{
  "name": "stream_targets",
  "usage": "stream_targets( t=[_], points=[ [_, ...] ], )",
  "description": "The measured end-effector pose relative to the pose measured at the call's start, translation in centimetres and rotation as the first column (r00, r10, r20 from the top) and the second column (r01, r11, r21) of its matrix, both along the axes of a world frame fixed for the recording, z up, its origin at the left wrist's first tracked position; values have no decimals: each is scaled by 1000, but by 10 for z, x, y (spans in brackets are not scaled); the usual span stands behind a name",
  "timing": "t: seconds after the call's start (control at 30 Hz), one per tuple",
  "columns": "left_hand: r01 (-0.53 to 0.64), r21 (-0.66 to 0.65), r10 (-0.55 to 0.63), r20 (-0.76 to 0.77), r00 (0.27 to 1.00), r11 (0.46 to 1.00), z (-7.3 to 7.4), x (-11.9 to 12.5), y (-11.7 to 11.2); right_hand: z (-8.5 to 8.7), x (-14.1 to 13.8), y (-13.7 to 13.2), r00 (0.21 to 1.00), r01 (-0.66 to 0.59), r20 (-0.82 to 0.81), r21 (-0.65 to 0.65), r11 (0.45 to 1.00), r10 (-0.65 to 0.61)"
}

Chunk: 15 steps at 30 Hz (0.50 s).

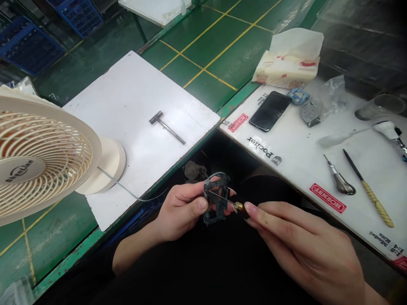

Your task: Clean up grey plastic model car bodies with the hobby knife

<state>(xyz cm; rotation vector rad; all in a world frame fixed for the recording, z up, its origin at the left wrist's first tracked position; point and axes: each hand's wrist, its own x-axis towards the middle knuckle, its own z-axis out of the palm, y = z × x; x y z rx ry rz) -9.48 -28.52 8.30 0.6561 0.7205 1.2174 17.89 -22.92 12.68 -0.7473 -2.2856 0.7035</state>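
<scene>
Between the thumb and fingers of my left hand [182, 209] is a small dark grey frame-like part [211, 218] with a rounded top and an open middle. My right hand [305, 237] is closed on a thin pointed hand tool [240, 206] with a brass collar; most of its handle is hidden in the fingers. The tool's slim shaft reaches left into the part, its tip near the upper left of the frame. Whether the tip touches the part, I cannot tell. Both hands are in front of my dark clothing, in the gap between two tables.
A beige fan [108, 163] stands on the left white table [133, 93], with a T-shaped metal tool [168, 129]. On the right table lie a phone [270, 111], a short tool with a bulbous handle [341, 180], a file [369, 188], a tissue pack [286, 67] and a clear cup [380, 108].
</scene>
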Motion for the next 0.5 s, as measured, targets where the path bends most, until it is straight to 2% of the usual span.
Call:
stream_targets(
  t=[0.13, 0.27, 0.5],
  points=[
    [-163, 70, 162, 18, 987, 984, -3, 5, 10, -2, -2, -2, 995, 95, -6, 94, 991, -95],
    [-290, 121, 293, -7, 956, 949, -5, 5, 22, -5, -9, -3, 989, 146, -8, 126, 981, -146],
    [-341, 239, 375, -116, 920, 909, 2, 7, 29, -9, -24, -4, 986, 164, -40, 110, 980, -161]
  ],
)
